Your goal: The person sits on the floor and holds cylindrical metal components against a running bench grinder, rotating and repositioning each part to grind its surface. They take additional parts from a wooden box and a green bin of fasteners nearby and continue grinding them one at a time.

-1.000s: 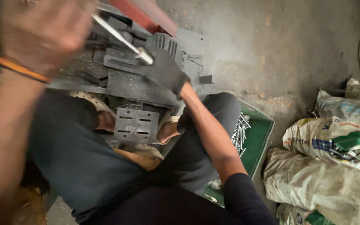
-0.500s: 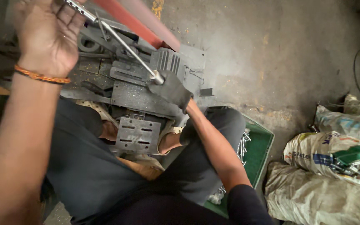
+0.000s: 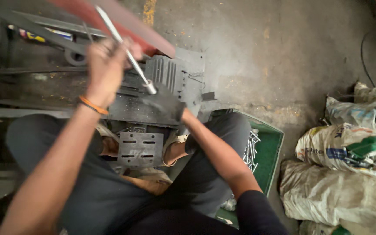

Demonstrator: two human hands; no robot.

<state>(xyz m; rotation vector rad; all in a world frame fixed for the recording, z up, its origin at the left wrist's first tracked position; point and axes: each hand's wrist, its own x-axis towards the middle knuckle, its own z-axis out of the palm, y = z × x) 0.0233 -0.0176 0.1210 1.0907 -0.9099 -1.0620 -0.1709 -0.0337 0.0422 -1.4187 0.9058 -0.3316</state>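
Now our left hand (image 3: 107, 65) is wrapped tight around a long metal rod (image 3: 125, 45). Our right hand (image 3: 164, 104), in a dark glove, presses flat on the gray machine (image 3: 170, 78) at the rod's low end. Beside our leg sits a green crate (image 3: 270, 152) of bolts, with sacks (image 3: 349, 174) near.

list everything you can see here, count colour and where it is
metal rod: 1, silver, slanting from top centre down to the machine, socket-like end
machine body: 1, dark grey, in front of the knees
slotted plate: 1, grey, between the legs
red bar: 1, red, top centre
crate: 1, green, on the floor at right, holding silver bolts
sacks: several, off-white, far right
wristband: 1, orange, left wrist
left hand: bare, around the rod
right hand: dark glove, on the machine by the rod's lower end
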